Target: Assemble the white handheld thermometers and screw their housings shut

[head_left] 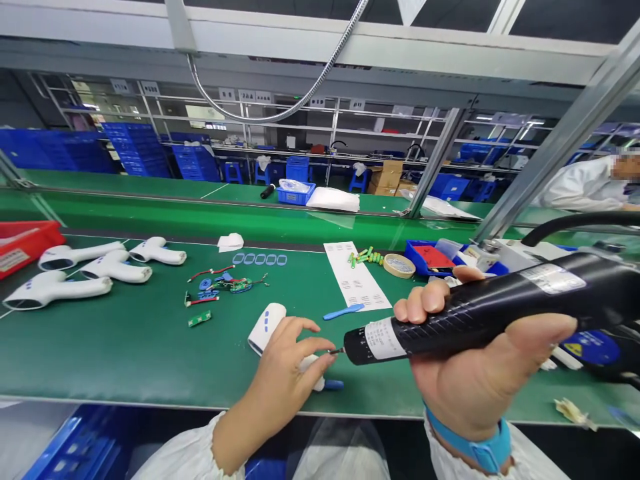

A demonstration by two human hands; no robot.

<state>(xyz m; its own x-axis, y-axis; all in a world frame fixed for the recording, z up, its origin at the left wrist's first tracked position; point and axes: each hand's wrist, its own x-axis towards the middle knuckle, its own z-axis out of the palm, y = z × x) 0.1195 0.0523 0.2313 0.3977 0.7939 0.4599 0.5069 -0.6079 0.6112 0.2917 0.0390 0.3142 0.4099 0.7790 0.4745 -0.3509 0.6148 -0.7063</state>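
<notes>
My right hand [465, 373] is wrapped around a black electric screwdriver [445, 317], its bit [337, 351] pointing left. At the bit's tip, the thumb and index finger of my left hand [287, 363] pinch together; whatever small piece lies between them is too small to make out. Under and behind that hand lies a white pistol-shaped plastic housing [267, 327] with blue button marks, partly hidden by the fingers. A blue stick-like end [334, 385] shows beside the housing's handle, close to the table's front edge.
Several white housings [65, 290] lie left, near a red bin [30, 247]. Wired circuit boards [235, 285], blue frames [260, 259] and a blue pry tool [344, 312] lie mid-table. Behind are green batteries [365, 256], tape [399, 265] and a blue tray [425, 257]. A co-worker's sleeve [575, 183] shows far right.
</notes>
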